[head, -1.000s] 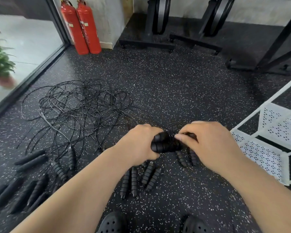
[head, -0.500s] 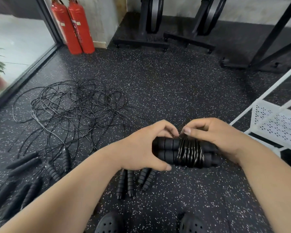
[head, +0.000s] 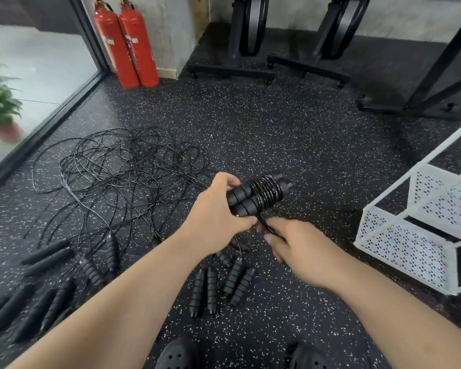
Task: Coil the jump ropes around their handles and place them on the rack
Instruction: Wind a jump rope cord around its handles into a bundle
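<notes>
My left hand [head: 215,214] grips a pair of black ribbed jump-rope handles [head: 246,200] held side by side, with black cord coiled tightly around their far half [head: 267,191]. My right hand [head: 296,245] sits just below them and pinches the loose end of that cord [head: 264,225]. A tangle of thin black ropes [head: 123,179] lies on the speckled floor to the left. Several more black handles [head: 218,283] lie under my arms and others at the lower left [head: 48,286]. The white perforated rack [head: 421,235] stands at the right.
Two red fire extinguishers [head: 128,46] stand against the wall at the back left. Black exercise-machine bases [head: 253,67] line the back wall, and a black frame [head: 437,83] rises at the back right. A potted plant [head: 0,107] is behind glass on the left. My dark shoes [head: 179,355] show below.
The wrapped handles have tilted up and to the right in my left hand. My right hand has left the coil and dropped below it, pulling the cord's end downward.
</notes>
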`<state>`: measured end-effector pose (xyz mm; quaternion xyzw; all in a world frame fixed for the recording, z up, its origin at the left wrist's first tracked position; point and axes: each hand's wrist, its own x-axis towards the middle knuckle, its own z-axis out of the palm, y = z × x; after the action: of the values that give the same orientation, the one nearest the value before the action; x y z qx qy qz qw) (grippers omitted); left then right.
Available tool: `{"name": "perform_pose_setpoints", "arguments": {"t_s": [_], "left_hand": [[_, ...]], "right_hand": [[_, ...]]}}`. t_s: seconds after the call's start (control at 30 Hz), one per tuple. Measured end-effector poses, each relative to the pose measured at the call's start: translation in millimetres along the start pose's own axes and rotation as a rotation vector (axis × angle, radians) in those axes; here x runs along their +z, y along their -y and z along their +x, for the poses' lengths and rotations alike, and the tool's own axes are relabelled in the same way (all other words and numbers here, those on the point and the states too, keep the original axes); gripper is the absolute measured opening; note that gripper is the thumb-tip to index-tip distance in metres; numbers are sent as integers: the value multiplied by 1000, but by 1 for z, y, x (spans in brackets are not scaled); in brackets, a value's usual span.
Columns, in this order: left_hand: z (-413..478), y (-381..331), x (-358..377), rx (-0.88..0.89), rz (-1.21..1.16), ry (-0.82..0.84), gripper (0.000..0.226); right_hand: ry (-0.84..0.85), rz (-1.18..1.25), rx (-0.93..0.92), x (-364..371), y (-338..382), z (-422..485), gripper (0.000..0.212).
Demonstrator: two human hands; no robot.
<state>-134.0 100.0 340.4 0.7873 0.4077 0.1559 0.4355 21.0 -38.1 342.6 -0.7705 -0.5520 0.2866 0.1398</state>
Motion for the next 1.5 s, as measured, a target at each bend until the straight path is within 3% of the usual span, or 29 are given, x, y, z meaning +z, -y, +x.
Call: {"name": "perform_pose_setpoints", "arguments": {"t_s": [0.2, 0.37, 0.63, 0.77, 0.87, 0.93, 1.2, 1.3, 1.4, 1.5], "left_hand": [[3, 9, 2, -6, 267, 28, 62], [-3, 3, 5, 159, 381, 239, 61], [-13, -12, 7, 355, 286, 463, 63], [-13, -19, 3, 410, 203, 444, 63], [-14, -21, -8, 359, 99, 433, 66], [-15, -21, -11, 319, 38, 421, 70], [-7, -19, -7, 147, -201, 229, 117], [-2, -19, -2, -17, -308, 85, 105], [-1, -22, 8, -197, -549, -19, 61], [-6, -34, 12, -268, -736, -105, 26]], "right_hand": [[21, -424, -74, -9, 25, -24, 22], [-162, -541, -122, -31, 16, -22, 36], [-164, -200, -50, -62, -24, -13, 31], [-109, -20, -47, -66, -29, -11, 28], [29, 117, -43, -69, -29, -9, 33], [50, 211, -57, -67, -27, -7, 26], [-282, 374, -74, -53, -8, -5, 11], [-479, 383, -57, -42, 3, -5, 8], [-634, 424, -46, -32, 13, -5, 9], [-719, 426, -35, -28, 23, -6, 12]]}}
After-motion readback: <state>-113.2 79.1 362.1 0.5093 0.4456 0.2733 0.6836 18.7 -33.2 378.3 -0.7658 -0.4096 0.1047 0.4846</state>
